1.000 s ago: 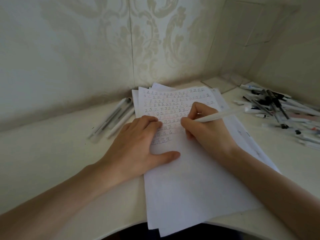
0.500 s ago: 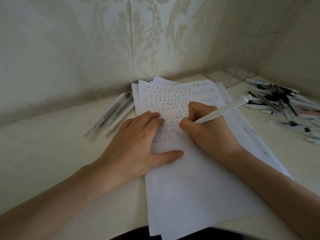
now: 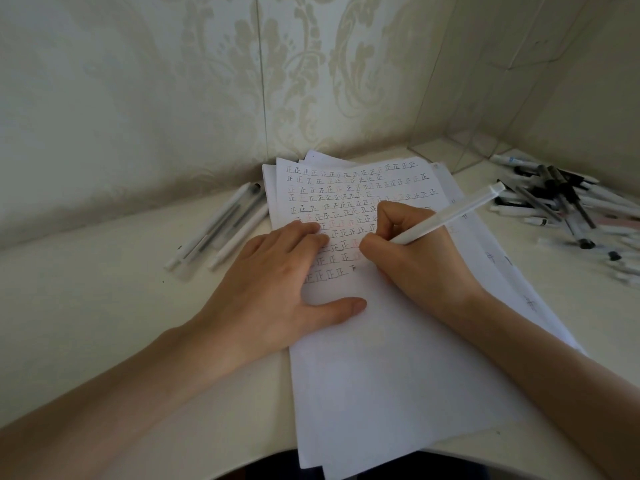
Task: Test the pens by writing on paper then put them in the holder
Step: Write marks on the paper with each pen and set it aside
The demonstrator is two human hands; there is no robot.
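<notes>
Since a second ago the white pen has tipped up more steeply, its squared rear end now raised beyond the knuckles, while the left hand has stayed spread on the page.

The right hand grips the pen in a writing hold. Its fingers are curled tight round the lower barrel, its thumb is tucked across the front, and the heel of the hand rests on the paper. The tip is hidden behind the thumb and fingers. A small unfinished stroke sits just in front of that thumb, at the end of the lowest written row.

The left hand lies flat and relaxed, palm down. Its fingers reach over the written rows and its thumb stretches out toward the right hand. It holds nothing and only presses the sheet.

The paper is a loose, slightly fanned stack of thin white sheets. The top one carries rows of small repeated characters in dark and reddish ink. The pen is smooth and matte, and its barrel is slim.

Left of the left hand, a few slender, translucent capped pens lie side by side on the pale, smooth desk. Well right of the right hand sprawls a tangled heap of pens in white and black. Beyond the hands rises wallpaper with a damask pattern.
</notes>
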